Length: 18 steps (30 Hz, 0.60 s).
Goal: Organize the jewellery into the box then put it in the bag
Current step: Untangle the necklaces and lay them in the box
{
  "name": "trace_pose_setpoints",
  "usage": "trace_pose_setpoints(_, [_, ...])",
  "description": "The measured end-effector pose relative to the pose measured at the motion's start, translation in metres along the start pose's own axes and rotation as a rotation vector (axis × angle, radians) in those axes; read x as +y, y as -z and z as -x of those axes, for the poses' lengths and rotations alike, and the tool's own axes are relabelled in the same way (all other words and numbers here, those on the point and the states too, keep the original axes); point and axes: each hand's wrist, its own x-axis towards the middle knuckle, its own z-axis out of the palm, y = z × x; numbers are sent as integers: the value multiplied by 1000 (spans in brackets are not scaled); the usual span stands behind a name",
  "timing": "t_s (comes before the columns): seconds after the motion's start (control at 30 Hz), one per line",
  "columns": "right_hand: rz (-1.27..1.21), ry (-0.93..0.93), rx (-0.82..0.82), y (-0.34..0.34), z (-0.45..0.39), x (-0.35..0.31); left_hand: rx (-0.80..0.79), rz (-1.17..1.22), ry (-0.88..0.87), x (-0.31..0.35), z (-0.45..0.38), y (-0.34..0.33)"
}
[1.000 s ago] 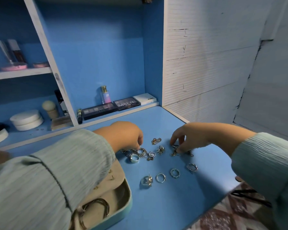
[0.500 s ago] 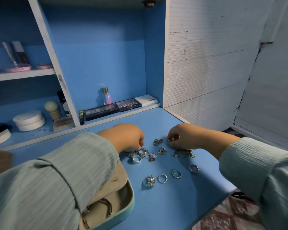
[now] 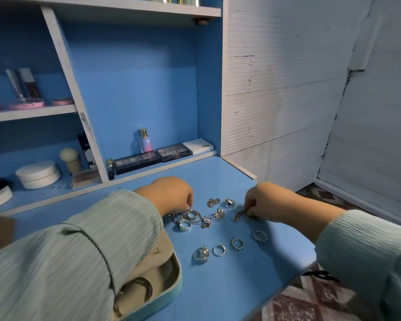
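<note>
Jewellery lies scattered on the blue worktop (image 3: 229, 286): a tangled heap of silver chains and rings (image 3: 191, 220) under the left hand (image 3: 169, 195), whose grip pinches a piece of it, and a gold link chain (image 3: 239, 214) pinched by the right hand (image 3: 267, 201). Four silver rings (image 3: 219, 249) sit in a row nearer. The pale blue box with beige lining (image 3: 167, 278) lies open at left.

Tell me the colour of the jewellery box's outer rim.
Light blue, with a beige lining inside; the jewellery box shows best in the head view, lower left.
</note>
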Motion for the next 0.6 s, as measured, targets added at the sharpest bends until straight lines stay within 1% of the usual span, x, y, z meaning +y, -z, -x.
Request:
trace_pose_setpoints(0.13, [0,0,-2,-3,1,1,47,11,21,1,-2,3])
trace_pose_setpoints(0.23, [27,-7,-39,-5,-4,1,68,-36,57,2,-7,4])
trace_pose_setpoints(0.33, [60,-1,-66,-4,-11,1,84,-76,57,9,-15,4])
trace_pose_setpoints(0.5, [192,35,-135,3,-17,-1,91,115,56,28,-33,4])
trace_pose_setpoints(0.6, [233,34,-151,3,-22,-2,89,127,64,31,-39,0])
